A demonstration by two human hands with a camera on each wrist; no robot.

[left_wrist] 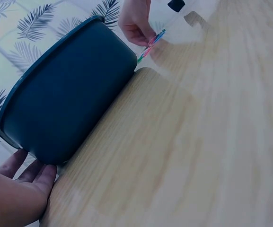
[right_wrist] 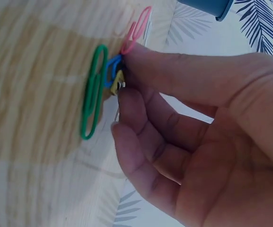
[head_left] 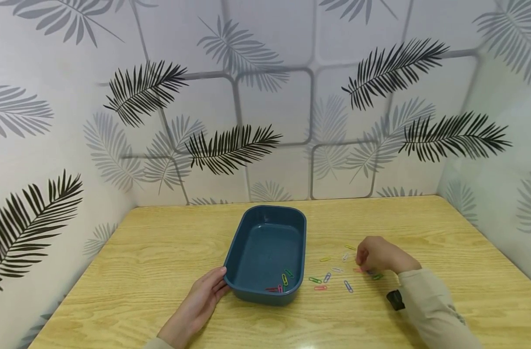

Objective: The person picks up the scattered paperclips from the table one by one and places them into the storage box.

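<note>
A dark blue plastic tray point(head_left: 269, 247) stands on the table. My left hand point(head_left: 203, 296) grips its near left corner, thumb at the rim and fingers against the outer wall. Several paper clips lie inside at the near end, a yellow paper clip point(head_left: 285, 279) among them. To the tray's right my right hand point(head_left: 385, 255) reaches down to the scattered clips, thumb and fingers curled. In the right wrist view a blue paper clip point(right_wrist: 111, 70) and a pink paper clip point(right_wrist: 135, 31) touch or overlap the thumb tip; I cannot tell whether any is pinched. A green paper clip point(right_wrist: 94, 92) lies beside them.
More loose clips lie between the tray and my right hand, such as a purple paper clip point(head_left: 348, 286) and a green paper clip point(head_left: 315, 280). A black device point(head_left: 395, 300) sits at my right wrist. Patterned walls point(head_left: 274, 174) enclose the wooden table point(head_left: 161, 242) behind and at both sides.
</note>
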